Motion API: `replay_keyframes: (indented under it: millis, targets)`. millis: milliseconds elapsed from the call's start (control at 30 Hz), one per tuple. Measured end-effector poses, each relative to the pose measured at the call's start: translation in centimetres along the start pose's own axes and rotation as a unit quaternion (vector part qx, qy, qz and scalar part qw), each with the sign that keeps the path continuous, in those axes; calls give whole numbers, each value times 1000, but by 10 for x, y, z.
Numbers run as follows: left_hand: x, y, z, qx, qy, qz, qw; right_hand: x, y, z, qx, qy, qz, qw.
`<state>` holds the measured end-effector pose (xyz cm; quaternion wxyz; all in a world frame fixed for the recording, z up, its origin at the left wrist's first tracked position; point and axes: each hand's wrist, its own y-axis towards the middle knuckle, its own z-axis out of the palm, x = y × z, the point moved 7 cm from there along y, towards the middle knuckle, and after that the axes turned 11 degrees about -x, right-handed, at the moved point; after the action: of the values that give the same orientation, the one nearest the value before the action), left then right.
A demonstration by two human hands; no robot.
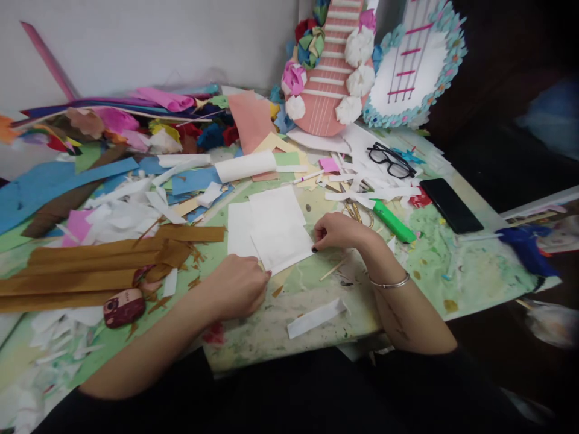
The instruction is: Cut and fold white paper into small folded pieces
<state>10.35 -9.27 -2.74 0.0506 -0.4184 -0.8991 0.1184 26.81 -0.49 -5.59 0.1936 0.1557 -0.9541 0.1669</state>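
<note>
Between our hands lies the white sheet point(283, 246), its near corners pinched by our curled left hand point(239, 284) and right hand point(339, 231). Along our grip the edge seems narrowly folded; beyond our fingers, the rest looks not yet folded.

Soft, fairly dim, even light covers the table point(420, 313), its direction hard to tell, with only faint, blurry shadows beneath the hands point(237, 286). The white paper point(280, 235) reads brightest, its surface nearly washed out, while the wall point(158, 42) looks flat grey. A small glint sits on the bracelet point(389, 283). The far right sinks into near-black, and the dark clothing point(289, 392) loses detail. Overall the picture is slightly soft and hazy, smearing and stretching toward the edges in wide-angle fashion.
</note>
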Motion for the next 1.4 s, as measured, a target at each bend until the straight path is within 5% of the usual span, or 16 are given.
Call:
replay_keyframes:
  millis: [233, 467, 533, 600, 733, 1167, 1400]
  targets:
    - [-1, 3, 2, -42, -1, 22, 999, 0, 4, -3, -9, -6, -12, 1000]
    - [-10, -17, -1, -310, -47, 36, 949, 17, -26, -3, -160, -26, -75, 984]
    - [-18, -16, 1, -344, -25, 32, 938, 28, -38, -3, -235, -30, -130, 963]
    - [-23, -10, 5, -338, 10, 28, 941, 36, -46, -1, -282, -24, -189, 940]
    - [-24, 3, 12, -290, 48, 9, 956, 36, -47, 7, -283, 29, -252, 925]
    - [-31, 36, 0, -215, 71, 21, 974, 31, -51, 7, -218, 56, -247, 943]
    - [-30, 37, 0, -247, 58, -22, 967, 35, -51, 6, -197, 58, -262, 943]
